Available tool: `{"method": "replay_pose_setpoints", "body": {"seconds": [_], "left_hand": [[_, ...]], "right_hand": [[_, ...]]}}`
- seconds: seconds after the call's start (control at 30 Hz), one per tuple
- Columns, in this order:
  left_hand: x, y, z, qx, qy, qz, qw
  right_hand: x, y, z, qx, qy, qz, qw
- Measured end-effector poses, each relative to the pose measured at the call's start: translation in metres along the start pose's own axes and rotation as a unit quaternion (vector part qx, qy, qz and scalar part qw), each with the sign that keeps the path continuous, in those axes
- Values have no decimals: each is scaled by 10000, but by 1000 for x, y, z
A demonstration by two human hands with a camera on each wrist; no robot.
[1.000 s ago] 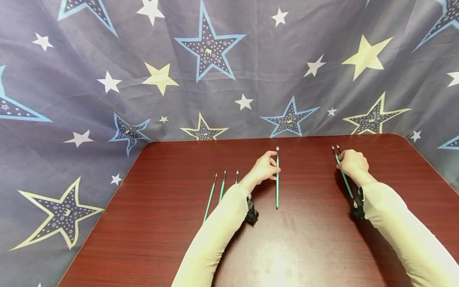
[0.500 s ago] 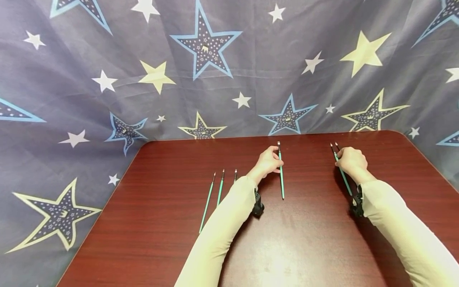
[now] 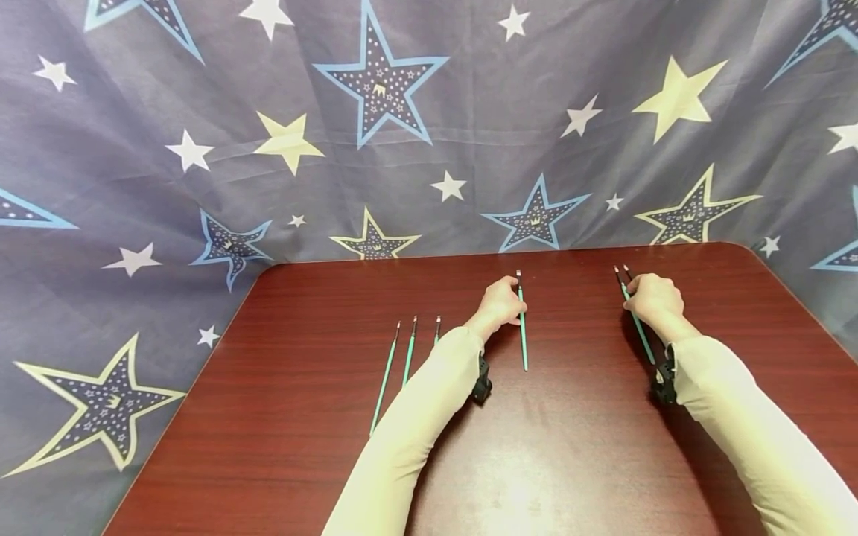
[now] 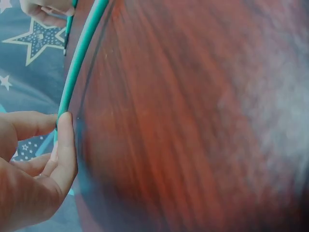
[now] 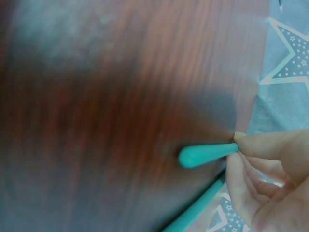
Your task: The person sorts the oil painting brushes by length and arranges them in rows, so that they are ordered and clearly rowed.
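Note:
Between thumb and fingers my left hand (image 3: pixel 501 301) pinches a paintbrush (image 3: pixel 523 335) with a green handle, dark ferrule and pale tip. In the left wrist view its handle runs upward out of the frame, with a dark shadow beside it. My right hand (image 3: pixel 657 298), farther right on the table, pinches another green paintbrush (image 5: pixel 207 154) with thumb and fingertips. Close beside that one, a second green brush (image 5: pixel 193 208) runs past the fingers in the right wrist view. In the head view both their tips show, while my hand covers part of the handles.
Left of my left arm lie several thin things: a leftmost paintbrush (image 3: pixel 383 387), a middle paintbrush (image 3: pixel 409 361) and a third paintbrush (image 3: pixel 437 331) mostly hidden by the sleeve. The reddish-brown table (image 3: pixel 570 447) ends at a star-patterned cloth (image 3: pixel 469 89).
My left hand has shifted slightly away and to the right with its paintbrush, whose near end swung rightward. The right hand stays almost in place. The head view has shifted a little.

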State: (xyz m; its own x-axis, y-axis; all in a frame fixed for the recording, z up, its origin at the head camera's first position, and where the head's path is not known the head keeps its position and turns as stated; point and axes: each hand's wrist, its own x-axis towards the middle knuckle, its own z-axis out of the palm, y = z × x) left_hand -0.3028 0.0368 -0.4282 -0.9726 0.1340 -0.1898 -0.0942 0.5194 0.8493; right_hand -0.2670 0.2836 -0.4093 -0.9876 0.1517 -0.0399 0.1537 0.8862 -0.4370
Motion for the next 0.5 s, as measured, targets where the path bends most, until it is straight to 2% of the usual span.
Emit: {"method": "replay_pose_setpoints", "body": {"seconds": [0.2, 0.33, 0.5], "left_hand": [[2, -2, 5, -60, 30, -150, 9999], [1, -1, 6, 14, 121, -135, 9998], [-2, 3, 6, 706, 224, -4, 9973]], "right_hand": [[-1, -1, 1, 5, 39, -13, 10000], [-1, -1, 2, -2, 78, -27, 10000], [-1, -1, 2, -18, 72, -29, 10000]]}}
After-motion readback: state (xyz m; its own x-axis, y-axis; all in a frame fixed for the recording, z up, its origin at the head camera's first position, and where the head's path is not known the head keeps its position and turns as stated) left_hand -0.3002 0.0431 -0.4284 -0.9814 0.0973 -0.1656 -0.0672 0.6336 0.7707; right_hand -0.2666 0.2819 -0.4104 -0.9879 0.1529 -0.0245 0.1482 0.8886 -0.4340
